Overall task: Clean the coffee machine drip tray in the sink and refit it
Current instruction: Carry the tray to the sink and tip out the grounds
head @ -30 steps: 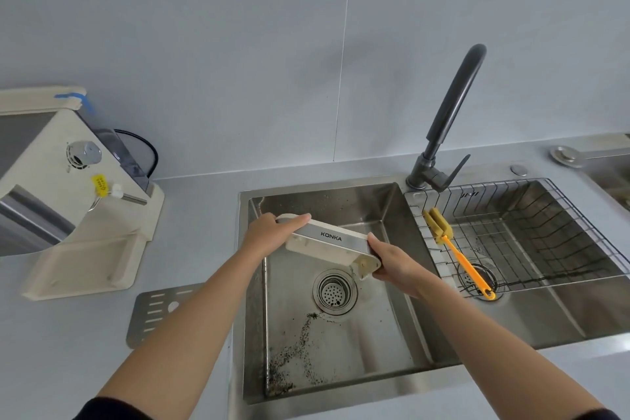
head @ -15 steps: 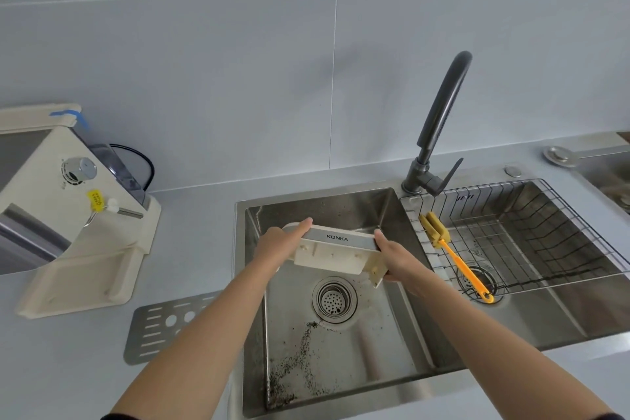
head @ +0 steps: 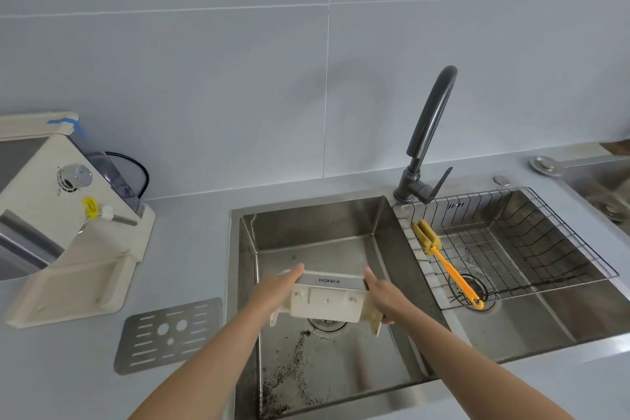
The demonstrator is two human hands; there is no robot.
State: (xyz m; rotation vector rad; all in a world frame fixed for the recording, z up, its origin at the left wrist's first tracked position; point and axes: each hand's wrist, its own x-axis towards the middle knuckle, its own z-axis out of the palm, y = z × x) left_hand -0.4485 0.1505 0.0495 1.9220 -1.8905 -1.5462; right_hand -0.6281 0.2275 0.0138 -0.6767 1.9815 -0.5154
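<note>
The cream drip tray (head: 325, 303) with its silver KONKA front strip hangs over the left sink basin (head: 306, 242), turned so its underside faces me. My left hand (head: 272, 290) holds its left end and my right hand (head: 385, 293) holds its right end, fingers curled round the edges. Dark coffee grounds (head: 289, 372) are scattered on the basin floor in front of the drain. The cream coffee machine (head: 68, 225) stands on the counter at the left, its tray bay vacant. The tray's perforated metal grate (head: 167, 334) lies flat on the counter beside the sink.
A black faucet (head: 429, 133) rises behind the divider between the basins. The right basin holds a wire rack (head: 511, 249) with a yellow-handled sponge brush (head: 443, 259) lying in it. A second sink's rim (head: 579, 174) shows at the far right.
The tray has been tipped from lying slanted to facing its underside toward me and sits lower over the drain. Both hands kept their hold on its ends.
</note>
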